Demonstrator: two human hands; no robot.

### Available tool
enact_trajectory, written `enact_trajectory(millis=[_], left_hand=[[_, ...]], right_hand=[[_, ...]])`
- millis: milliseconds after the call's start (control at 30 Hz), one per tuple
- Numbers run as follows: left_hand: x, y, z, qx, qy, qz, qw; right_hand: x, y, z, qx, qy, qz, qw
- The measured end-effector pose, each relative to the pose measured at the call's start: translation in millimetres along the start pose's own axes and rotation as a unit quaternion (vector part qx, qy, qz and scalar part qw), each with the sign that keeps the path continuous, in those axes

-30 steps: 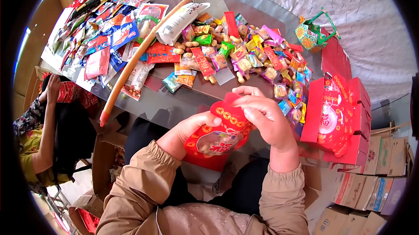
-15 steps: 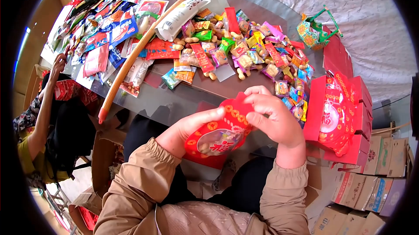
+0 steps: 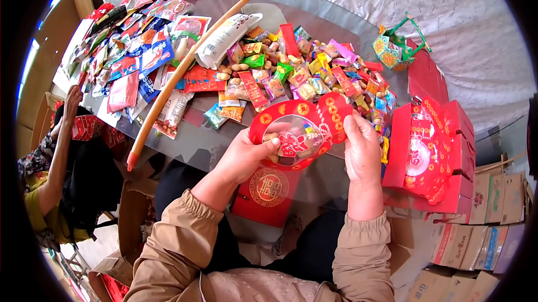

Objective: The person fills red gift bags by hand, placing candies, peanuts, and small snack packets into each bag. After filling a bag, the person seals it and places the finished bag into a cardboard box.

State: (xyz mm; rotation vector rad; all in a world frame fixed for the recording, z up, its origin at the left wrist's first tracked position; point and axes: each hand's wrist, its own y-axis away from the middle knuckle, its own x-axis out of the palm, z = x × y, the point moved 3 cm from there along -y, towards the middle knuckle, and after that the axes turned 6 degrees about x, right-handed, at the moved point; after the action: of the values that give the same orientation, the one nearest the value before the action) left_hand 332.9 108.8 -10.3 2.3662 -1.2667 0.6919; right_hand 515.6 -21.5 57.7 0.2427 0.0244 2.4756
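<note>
Between my two hands is a red gourd-shaped pouch (image 3: pixel 300 131) with gold coin prints and a clear window showing nuts and wrapped sweets. My left hand (image 3: pixel 246 156) grips its lower left end, thumb on the window. At its upper right end, my right hand (image 3: pixel 361 148) pinches the edge. Just beyond the pouch lies a pile of wrapped sweets and peanuts (image 3: pixel 302 72). Below it, nearest my lap, is a flat red piece with a gold round emblem (image 3: pixel 269 187). To the right, a red box (image 3: pixel 397 150) holds several similar red pouches (image 3: pixel 428 150).
A long wooden stick (image 3: pixel 168 90) lies across the table (image 3: pixel 216 146), beside packaged snacks (image 3: pixel 126 49). A green basket-like item (image 3: pixel 395 49) stands at the far right. Another person's arm (image 3: pixel 63 125) is at the left. Cardboard boxes (image 3: pixel 457 246) are stacked lower right.
The pouch has been raised and turned flatter, its window now more visible. My right hand has moved down to its right end. The gold emblem on the red piece is now uncovered.
</note>
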Motion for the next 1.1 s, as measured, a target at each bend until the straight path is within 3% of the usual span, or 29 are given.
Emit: enact_trajectory(millis=[167,267,300,400,433,567,767,867,1100], left_hand=[[-1.0,-1.6,0.7,0.010,-0.043,0.008,0.999],[4.3,1.1,-4.0,0.010,-0.040,0.016,0.999],[5.4,1.1,-5.6,0.010,-0.037,0.018,0.999],[0.9,0.5,-4.3,0.004,-0.038,0.021,0.999],[-0.9,0.3,-4.0,0.003,-0.039,0.021,0.999],[6.6,2.1,-13.5,0.011,-0.022,0.018,1.000],[1.9,0.7,-7.9,0.011,-0.026,0.006,1.000],[-2.3,1.3,-7.3,0.010,-0.048,0.018,0.999],[1.7,4.2,-11.9,0.015,-0.019,0.021,0.999]], right_hand=[[-14.2,0.0,11.0,-0.031,0.169,0.042,0.984],[-33.1,-2.5,19.0,-0.108,0.323,0.101,0.935],[-41.5,-5.1,14.8,-0.098,0.325,0.094,0.936],[-53.0,-2.2,8.4,-0.008,0.131,0.032,0.991],[-53.3,0.0,9.1,0.020,0.057,0.044,0.997],[-28.8,-0.2,1.8,0.039,-0.037,0.056,0.997],[-24.1,0.9,2.1,0.019,0.067,0.058,0.996],[-32.2,-0.6,13.4,-0.077,0.276,0.137,0.948],[-28.9,3.5,17.9,-0.033,0.199,0.117,0.972]])
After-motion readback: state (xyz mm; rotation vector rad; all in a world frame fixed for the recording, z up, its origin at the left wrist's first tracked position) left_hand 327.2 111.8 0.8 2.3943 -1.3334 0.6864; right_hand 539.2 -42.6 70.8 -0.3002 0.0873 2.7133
